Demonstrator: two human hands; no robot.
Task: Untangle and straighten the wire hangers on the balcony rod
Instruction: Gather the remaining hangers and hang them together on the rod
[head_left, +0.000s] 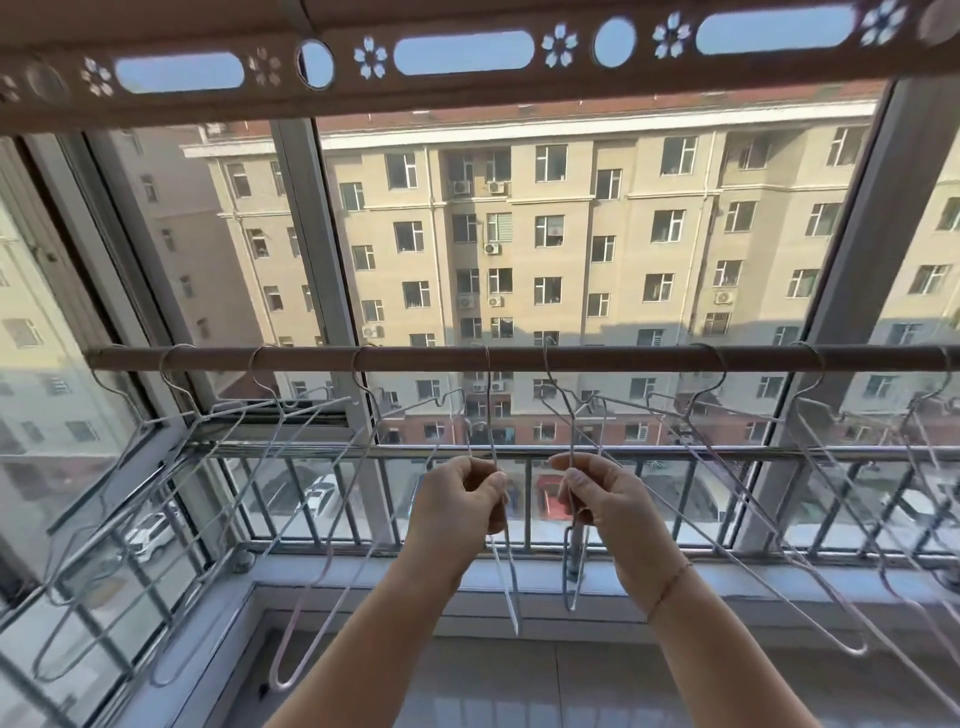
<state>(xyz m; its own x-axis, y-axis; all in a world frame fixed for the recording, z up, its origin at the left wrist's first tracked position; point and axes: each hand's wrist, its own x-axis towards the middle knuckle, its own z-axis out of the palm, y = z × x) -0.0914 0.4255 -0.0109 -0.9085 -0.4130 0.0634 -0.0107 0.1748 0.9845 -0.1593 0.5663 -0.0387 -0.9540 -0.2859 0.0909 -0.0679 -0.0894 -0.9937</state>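
A brown balcony rod (415, 357) runs across the view with several thin wire hangers hooked on it. My left hand (462, 499) is closed around the wires of one hanger (506, 582) hanging near the rod's middle. My right hand (597, 499) grips a neighbouring hanger (571, 587) just to its right. Both held hangers hang edge-on, close together. More hangers fan out to the left (218, 519) and to the right (810, 530), tilted and overlapping.
Behind the rod are a metal railing (322, 452) and window frames (322, 234), with an apartment block beyond. A perforated brown rack bar (467, 88) runs overhead. A tiled ledge (519, 577) lies below the railing.
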